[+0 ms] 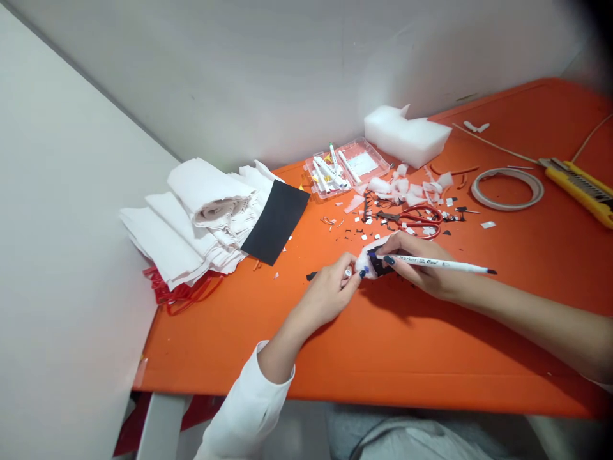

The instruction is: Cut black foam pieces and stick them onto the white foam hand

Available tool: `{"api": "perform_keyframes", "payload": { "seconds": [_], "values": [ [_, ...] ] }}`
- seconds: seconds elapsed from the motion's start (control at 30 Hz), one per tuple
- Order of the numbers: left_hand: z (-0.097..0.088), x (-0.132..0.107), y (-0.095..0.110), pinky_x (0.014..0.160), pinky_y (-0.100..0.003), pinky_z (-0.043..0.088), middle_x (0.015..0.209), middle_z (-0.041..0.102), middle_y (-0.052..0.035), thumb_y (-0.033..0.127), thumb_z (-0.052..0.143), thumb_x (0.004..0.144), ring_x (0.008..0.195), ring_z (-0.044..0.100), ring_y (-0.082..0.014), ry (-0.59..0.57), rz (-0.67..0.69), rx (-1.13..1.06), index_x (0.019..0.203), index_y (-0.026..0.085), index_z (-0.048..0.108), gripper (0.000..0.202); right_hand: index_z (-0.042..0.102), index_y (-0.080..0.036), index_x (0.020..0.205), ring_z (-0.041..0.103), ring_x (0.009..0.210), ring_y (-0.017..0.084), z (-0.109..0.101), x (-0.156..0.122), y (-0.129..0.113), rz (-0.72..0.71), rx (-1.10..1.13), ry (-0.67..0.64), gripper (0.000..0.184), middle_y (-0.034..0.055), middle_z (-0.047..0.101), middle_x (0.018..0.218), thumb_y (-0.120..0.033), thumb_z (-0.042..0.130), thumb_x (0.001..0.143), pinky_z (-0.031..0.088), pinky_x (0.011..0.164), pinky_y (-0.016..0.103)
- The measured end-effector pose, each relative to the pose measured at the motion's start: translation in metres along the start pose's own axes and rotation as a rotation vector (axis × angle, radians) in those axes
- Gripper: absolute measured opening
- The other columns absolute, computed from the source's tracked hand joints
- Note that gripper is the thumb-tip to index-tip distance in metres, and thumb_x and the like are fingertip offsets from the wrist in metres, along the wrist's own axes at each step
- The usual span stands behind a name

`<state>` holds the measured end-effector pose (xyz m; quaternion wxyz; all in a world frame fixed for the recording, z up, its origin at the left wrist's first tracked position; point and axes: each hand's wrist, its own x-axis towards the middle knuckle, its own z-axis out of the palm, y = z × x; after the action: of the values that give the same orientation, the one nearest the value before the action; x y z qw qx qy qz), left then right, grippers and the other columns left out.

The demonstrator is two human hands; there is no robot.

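Observation:
My right hand (417,263) is closed round a white marker (445,263) that lies across the fingers, its dark tip pointing right. Its fingers also press on a small white foam piece with black patches (374,259) on the orange table (383,345). My left hand (330,291) pinches the left end of that same piece with thumb and fingertips. Both hands rest on the tabletop near its middle.
Red scissors (421,220) lie among white and black scraps behind the hands. A clear box of markers (345,167), a white foam block (407,135), a tape roll (507,188) and a yellow cutter (582,188) sit farther back. Stacked white cloth (201,217) and black sheet (276,220) lie left.

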<state>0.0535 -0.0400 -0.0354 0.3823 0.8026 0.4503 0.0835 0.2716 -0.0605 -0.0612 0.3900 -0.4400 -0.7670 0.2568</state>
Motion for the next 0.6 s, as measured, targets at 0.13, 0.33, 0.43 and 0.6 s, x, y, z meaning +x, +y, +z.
{"api": "perform_keyframes", "payload": {
  "seconds": [0.13,0.33,0.43,0.6],
  "values": [
    [-0.0003,0.0003,0.0002,0.059,-0.023,0.03,0.069,0.051,0.0051,0.031,0.039,0.093,0.06,0.046,-0.0114,-0.005,0.0,0.011,0.097,0.022,0.049,0.014,0.054,-0.02,0.094,0.062,0.074,0.018,-0.0003,-0.0008,0.0002,0.011,0.003,-0.02,0.008,0.0055,0.067,0.089,-0.02,0.047,0.09,0.046,0.064,0.027],
    [-0.0005,0.0002,0.0012,0.058,-0.022,0.029,0.068,0.05,0.0052,0.031,0.04,0.092,0.059,0.045,-0.0112,-0.008,-0.002,0.012,0.095,0.022,0.049,0.013,0.054,-0.02,0.092,0.062,0.072,0.018,-0.0015,-0.0004,-0.0024,0.006,0.021,-0.03,0.008,0.005,0.067,0.086,-0.02,0.046,0.09,0.046,0.063,0.027],
    [-0.001,0.0002,0.0015,0.059,-0.022,0.031,0.072,0.054,0.004,0.031,0.04,0.092,0.062,0.048,-0.0118,0.001,-0.002,0.011,0.095,0.021,0.049,0.013,0.053,-0.021,0.095,0.061,0.073,0.017,-0.0023,-0.0006,-0.0031,0.001,0.015,-0.02,0.009,0.0049,0.066,0.087,-0.019,0.046,0.09,0.046,0.064,0.027],
    [-0.0007,0.0003,0.0013,0.059,-0.022,0.032,0.073,0.057,0.0035,0.032,0.04,0.092,0.063,0.05,-0.0123,-0.004,-0.005,0.001,0.096,0.021,0.05,0.014,0.052,-0.022,0.094,0.059,0.071,0.017,-0.0019,-0.0015,-0.0005,-0.029,0.029,-0.01,0.01,0.004,0.064,0.085,-0.016,0.045,0.09,0.045,0.064,0.027]
  ]
}}
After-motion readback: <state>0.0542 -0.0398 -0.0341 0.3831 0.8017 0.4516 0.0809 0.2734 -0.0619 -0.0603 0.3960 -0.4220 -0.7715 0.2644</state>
